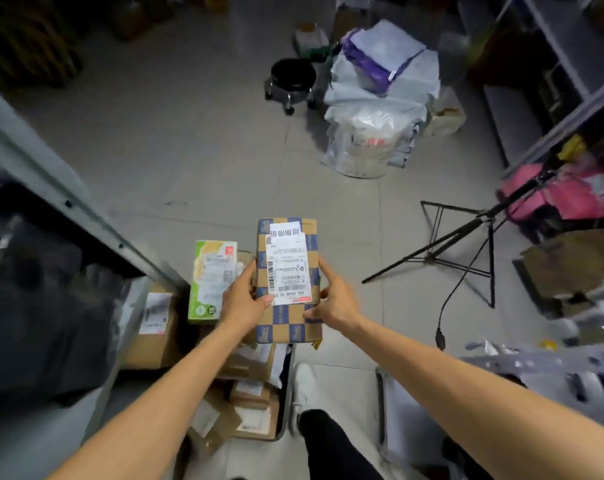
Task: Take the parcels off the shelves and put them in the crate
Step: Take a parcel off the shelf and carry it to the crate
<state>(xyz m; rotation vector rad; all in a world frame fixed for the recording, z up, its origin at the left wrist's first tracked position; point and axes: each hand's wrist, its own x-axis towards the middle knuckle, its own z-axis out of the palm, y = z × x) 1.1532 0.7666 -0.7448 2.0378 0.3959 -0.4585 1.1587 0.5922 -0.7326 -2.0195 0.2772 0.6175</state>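
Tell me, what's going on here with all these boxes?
A person is sorting parcels. Their left hand and right hand grip the two sides of a blue-and-brown checkered parcel, holding it above a crate on the floor. The crate already holds several cardboard parcels and an upright green box. The checkered parcel has not been set down yet. A shelf stands on the left.

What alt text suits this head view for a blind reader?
The left hand and right hand grip a checked parcel over a crate of cardboard parcels, a green box beside it. Beyond, mailer bags and a tripod stand on the tiled floor.
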